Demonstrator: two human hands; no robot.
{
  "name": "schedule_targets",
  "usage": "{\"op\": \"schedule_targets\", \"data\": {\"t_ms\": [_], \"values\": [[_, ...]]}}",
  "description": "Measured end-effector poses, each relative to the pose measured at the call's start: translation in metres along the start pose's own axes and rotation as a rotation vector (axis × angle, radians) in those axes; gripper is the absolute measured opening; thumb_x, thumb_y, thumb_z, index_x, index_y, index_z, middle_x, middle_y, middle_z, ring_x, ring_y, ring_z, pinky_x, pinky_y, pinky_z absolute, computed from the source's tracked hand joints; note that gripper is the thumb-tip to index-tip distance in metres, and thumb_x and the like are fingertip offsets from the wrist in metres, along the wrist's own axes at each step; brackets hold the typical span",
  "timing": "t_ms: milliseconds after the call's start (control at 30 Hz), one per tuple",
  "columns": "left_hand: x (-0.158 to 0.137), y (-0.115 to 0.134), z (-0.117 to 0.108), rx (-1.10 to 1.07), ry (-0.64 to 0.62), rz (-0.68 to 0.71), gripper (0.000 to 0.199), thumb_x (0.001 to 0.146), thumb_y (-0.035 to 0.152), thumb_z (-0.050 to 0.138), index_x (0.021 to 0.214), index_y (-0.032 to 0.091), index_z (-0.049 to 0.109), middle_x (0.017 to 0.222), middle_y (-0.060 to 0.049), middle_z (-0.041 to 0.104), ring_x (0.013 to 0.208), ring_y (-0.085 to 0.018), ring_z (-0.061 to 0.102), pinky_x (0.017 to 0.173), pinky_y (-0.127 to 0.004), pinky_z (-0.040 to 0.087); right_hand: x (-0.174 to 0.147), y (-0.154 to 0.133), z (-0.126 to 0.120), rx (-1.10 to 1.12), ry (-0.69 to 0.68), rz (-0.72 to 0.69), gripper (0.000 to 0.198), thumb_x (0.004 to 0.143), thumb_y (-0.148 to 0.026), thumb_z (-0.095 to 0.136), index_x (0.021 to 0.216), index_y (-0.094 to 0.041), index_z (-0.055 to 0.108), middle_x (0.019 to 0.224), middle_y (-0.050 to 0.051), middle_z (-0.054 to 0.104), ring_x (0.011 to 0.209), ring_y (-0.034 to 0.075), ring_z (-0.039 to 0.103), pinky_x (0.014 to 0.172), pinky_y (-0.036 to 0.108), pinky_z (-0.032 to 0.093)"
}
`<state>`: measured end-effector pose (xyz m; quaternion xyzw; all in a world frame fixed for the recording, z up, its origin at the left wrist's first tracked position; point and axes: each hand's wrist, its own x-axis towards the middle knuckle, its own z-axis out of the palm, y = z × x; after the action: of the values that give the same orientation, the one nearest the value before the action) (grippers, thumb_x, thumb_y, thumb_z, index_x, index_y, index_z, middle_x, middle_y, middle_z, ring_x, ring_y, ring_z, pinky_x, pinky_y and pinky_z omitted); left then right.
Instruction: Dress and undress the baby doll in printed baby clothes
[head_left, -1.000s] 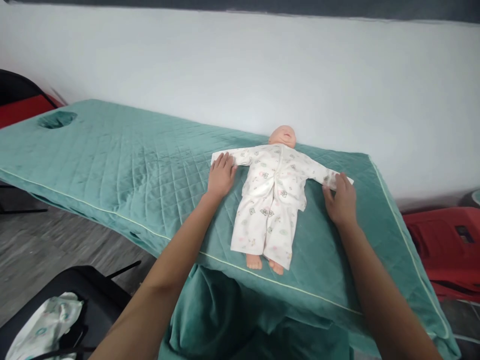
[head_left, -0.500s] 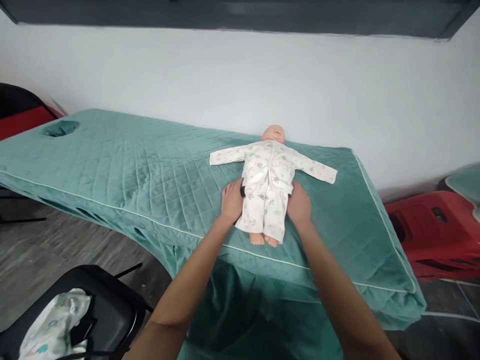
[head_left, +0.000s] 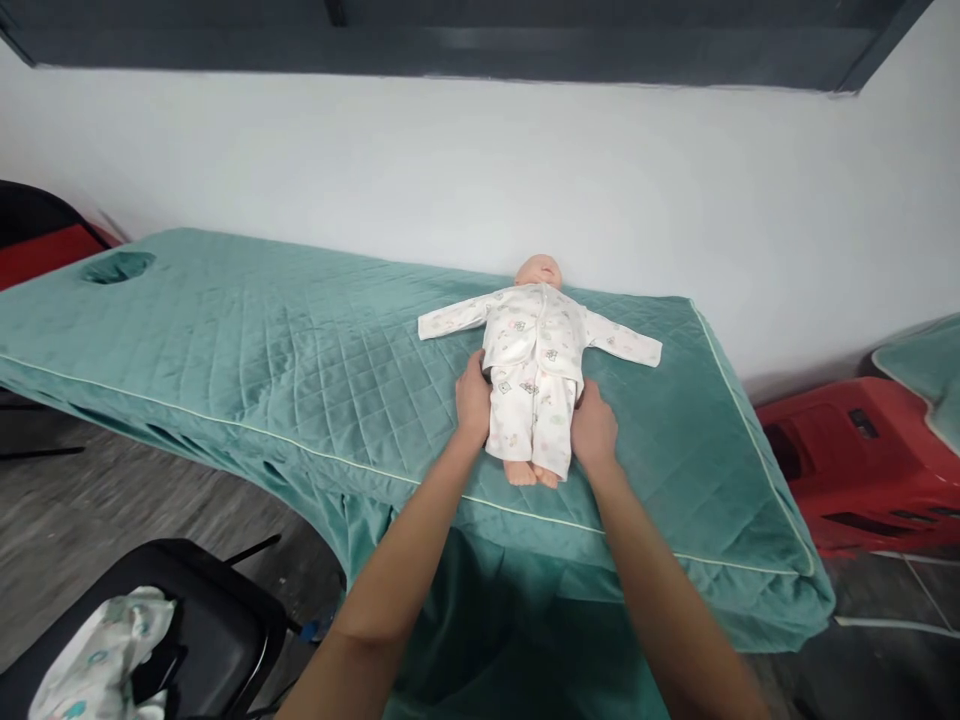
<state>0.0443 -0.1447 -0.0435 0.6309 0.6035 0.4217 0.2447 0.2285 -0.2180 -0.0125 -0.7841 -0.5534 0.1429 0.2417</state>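
A baby doll (head_left: 538, 272) lies on its back on the green quilted bed cover, head toward the wall and arms spread. It wears a white printed shirt (head_left: 534, 330) and matching pants (head_left: 525, 425), its bare feet sticking out at the cuffs. My left hand (head_left: 473, 400) is closed at the pants' left side near the hip, just under the shirt hem. On the opposite side my right hand (head_left: 595, 425) is closed on the pants at hip height, a little lower. Fingertips of both hands are partly hidden by the cloth and the doll.
The green bed (head_left: 300, 350) runs along a white wall, with a face hole (head_left: 118, 267) at its far left. A black chair (head_left: 217, 620) with a printed white cloth (head_left: 105, 655) stands at lower left. To the right is a red plastic stool or chair (head_left: 862, 450).
The pant legs have been drawn straighter and narrower, and the shirt hem lies more evenly over the waist. My left hand has shifted slightly right. The camera view has moved a little.
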Motion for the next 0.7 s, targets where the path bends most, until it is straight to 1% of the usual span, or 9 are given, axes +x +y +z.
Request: {"op": "schedule_targets", "data": {"t_ms": [100,200,267,300,367,467,567,633,700], "values": [[0.003,0.005,0.003,-0.013,0.108,-0.101,0.040,0.086,0.017,0.051,0.126,0.021,0.055,0.114,-0.010,0.072,0.098,-0.025,0.067,0.083,-0.033,0.048,0.001,-0.005,0.000,-0.054,-0.030,0.022,0.037,0.101,-0.037,0.029,0.122,-0.018,0.053,0.096,0.016,0.071,0.087,0.032,0.066,0.072,0.038,0.040],[0.005,0.006,0.003,-0.002,0.157,-0.106,0.024,0.083,0.015,0.055,0.106,0.020,0.061,0.096,-0.007,0.072,0.084,-0.021,0.064,0.074,-0.029,0.044,0.001,-0.007,0.000,-0.072,-0.041,0.026,0.036,0.099,-0.034,0.031,0.123,-0.016,0.052,0.098,0.018,0.071,0.088,0.034,0.067,0.071,0.038,0.039],[0.001,0.005,0.001,-0.011,0.206,-0.069,0.011,0.081,0.014,0.055,0.089,0.020,0.060,0.086,-0.003,0.068,0.079,-0.018,0.060,0.071,-0.026,0.040,0.001,-0.006,0.000,-0.088,-0.034,0.026,0.037,0.099,-0.034,0.031,0.124,-0.016,0.052,0.099,0.018,0.071,0.088,0.034,0.067,0.071,0.037,0.039],[-0.003,0.004,-0.001,-0.021,0.235,-0.052,0.008,0.080,0.013,0.054,0.083,0.020,0.058,0.082,-0.002,0.066,0.077,-0.017,0.058,0.069,-0.026,0.038,0.001,-0.006,0.000,-0.096,-0.029,0.026,0.037,0.100,-0.034,0.031,0.125,-0.016,0.052,0.099,0.018,0.071,0.087,0.034,0.067,0.071,0.037,0.039],[-0.012,0.001,-0.006,-0.030,0.287,-0.034,0.010,0.079,0.011,0.053,0.076,0.020,0.054,0.076,0.001,0.060,0.072,-0.015,0.054,0.067,-0.025,0.036,0.001,-0.006,0.001,-0.107,-0.024,0.028,0.039,0.100,-0.036,0.032,0.126,-0.016,0.052,0.099,0.018,0.072,0.087,0.033,0.067,0.071,0.037,0.040],[-0.026,-0.003,-0.011,-0.007,0.299,-0.034,0.011,0.080,0.010,0.053,0.077,0.020,0.053,0.074,0.002,0.057,0.070,-0.014,0.051,0.068,-0.026,0.036,0.001,-0.005,0.003,-0.110,-0.015,0.052,0.040,0.100,-0.038,0.035,0.127,-0.016,0.054,0.100,0.016,0.072,0.087,0.031,0.067,0.073,0.037,0.042],[-0.033,-0.003,-0.014,0.003,0.287,-0.028,0.008,0.082,0.012,0.055,0.083,0.021,0.055,0.081,0.000,0.060,0.078,-0.017,0.054,0.075,-0.030,0.041,0.000,-0.001,0.006,-0.059,0.038,0.036,0.037,0.098,-0.037,0.039,0.124,-0.018,0.057,0.105,0.014,0.070,0.092,0.030,0.067,0.075,0.036,0.045],[-0.034,0.000,-0.017,-0.046,0.298,0.025,0.008,0.084,0.015,0.057,0.091,0.021,0.057,0.091,-0.003,0.061,0.088,-0.019,0.057,0.083,-0.033,0.044,-0.001,0.004,0.009,0.014,0.111,-0.009,0.036,0.096,-0.035,0.042,0.123,-0.019,0.058,0.113,0.014,0.065,0.095,0.029,0.065,0.076,0.037,0.048],[-0.034,0.003,-0.020,-0.116,0.280,0.135,0.015,0.087,0.016,0.057,0.102,0.021,0.058,0.104,-0.005,0.060,0.101,-0.020,0.057,0.091,-0.035,0.046,-0.002,0.009,0.011,0.109,0.222,-0.088,0.038,0.093,-0.031,0.045,0.126,-0.016,0.057,0.120,0.016,0.059,0.099,0.028,0.063,0.079,0.039,0.050]]}}
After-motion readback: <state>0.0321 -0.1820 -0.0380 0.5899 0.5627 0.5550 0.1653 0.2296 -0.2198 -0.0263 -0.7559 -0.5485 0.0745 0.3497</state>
